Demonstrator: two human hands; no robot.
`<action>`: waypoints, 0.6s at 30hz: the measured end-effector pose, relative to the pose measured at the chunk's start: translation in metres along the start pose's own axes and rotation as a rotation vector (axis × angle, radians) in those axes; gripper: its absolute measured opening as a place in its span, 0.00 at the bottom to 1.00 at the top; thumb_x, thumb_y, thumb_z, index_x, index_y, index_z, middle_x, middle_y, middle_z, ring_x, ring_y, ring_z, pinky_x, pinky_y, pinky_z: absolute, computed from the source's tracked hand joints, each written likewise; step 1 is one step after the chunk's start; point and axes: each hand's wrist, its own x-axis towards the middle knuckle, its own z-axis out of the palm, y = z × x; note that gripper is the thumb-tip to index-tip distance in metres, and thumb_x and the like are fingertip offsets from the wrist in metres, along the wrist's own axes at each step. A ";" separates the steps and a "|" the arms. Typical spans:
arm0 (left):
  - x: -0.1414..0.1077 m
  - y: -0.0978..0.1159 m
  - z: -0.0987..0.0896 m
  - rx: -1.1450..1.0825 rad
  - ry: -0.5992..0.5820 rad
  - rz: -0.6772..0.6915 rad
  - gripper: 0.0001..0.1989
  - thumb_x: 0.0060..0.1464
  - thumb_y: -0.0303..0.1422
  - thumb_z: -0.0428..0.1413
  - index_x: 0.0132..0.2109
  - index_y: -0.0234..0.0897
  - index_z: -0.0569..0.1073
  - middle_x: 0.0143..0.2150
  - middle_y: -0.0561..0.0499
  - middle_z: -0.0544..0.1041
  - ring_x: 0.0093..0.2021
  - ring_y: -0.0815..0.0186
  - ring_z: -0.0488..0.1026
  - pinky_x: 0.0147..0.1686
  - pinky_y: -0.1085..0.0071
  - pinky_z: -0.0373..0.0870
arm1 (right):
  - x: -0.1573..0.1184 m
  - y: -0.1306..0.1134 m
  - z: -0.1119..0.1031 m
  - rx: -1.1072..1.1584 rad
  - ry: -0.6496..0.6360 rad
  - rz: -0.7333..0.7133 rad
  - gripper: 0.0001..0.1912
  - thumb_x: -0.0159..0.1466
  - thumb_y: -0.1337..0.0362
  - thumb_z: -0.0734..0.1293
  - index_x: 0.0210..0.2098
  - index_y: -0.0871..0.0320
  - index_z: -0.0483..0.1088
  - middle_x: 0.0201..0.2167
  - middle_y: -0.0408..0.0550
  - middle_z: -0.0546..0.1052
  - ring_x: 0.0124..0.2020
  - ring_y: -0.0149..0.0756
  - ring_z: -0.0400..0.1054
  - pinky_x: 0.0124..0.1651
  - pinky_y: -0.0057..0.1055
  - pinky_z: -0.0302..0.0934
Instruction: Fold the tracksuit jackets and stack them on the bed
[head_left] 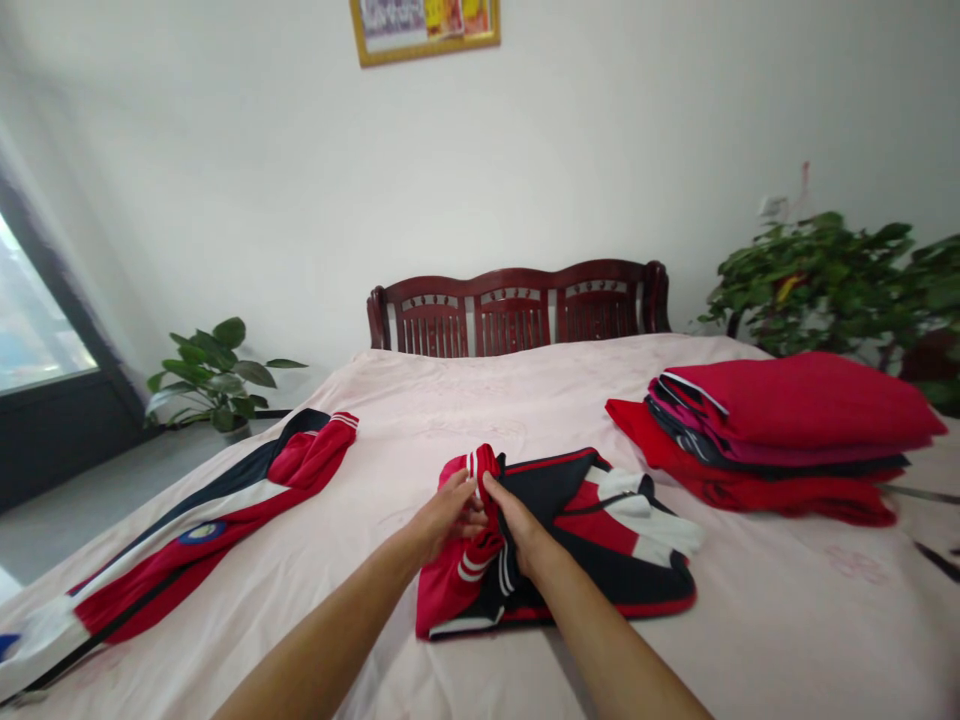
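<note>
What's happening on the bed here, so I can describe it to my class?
A person has both hands at work on a red, dark and white garment lying partly folded on the bed. The left grip and right grip meet at its red, white-striped cuff. A similar garment lies stretched out to the left, and a stack of folded clothes sits to the right.

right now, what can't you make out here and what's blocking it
In the head view:
Right hand: most fingers hidden by the held garment
Underside of held garment: hidden by its upper layers
Laid-out garment: left end cut off by left edge
Badge on it: too small and blurred to read
Framed picture: top cut off by upper edge
Stack: lower clothes mostly covered by upper ones
</note>
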 end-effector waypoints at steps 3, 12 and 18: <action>0.000 -0.023 0.009 -0.072 0.006 -0.014 0.26 0.61 0.36 0.53 0.63 0.39 0.57 0.32 0.54 0.73 0.27 0.72 0.75 0.33 0.75 0.74 | 0.000 0.002 -0.020 -0.092 0.090 -0.038 0.17 0.53 0.55 0.73 0.36 0.60 0.71 0.26 0.47 0.78 0.26 0.36 0.74 0.32 0.31 0.67; -0.014 -0.051 -0.036 0.506 0.285 0.605 0.16 0.58 0.30 0.52 0.53 0.39 0.73 0.48 0.45 0.76 0.47 0.62 0.75 0.50 0.62 0.72 | 0.004 0.005 -0.033 -0.248 0.115 -0.139 0.23 0.41 0.70 0.69 0.39 0.59 0.72 0.32 0.47 0.82 0.36 0.45 0.76 0.44 0.41 0.69; -0.037 -0.084 -0.039 0.912 0.212 0.754 0.20 0.65 0.38 0.46 0.61 0.44 0.70 0.64 0.45 0.68 0.65 0.58 0.63 0.65 0.54 0.59 | 0.009 -0.030 -0.053 -0.323 0.100 -0.152 0.23 0.41 0.69 0.69 0.39 0.59 0.72 0.33 0.46 0.81 0.37 0.44 0.76 0.47 0.39 0.68</action>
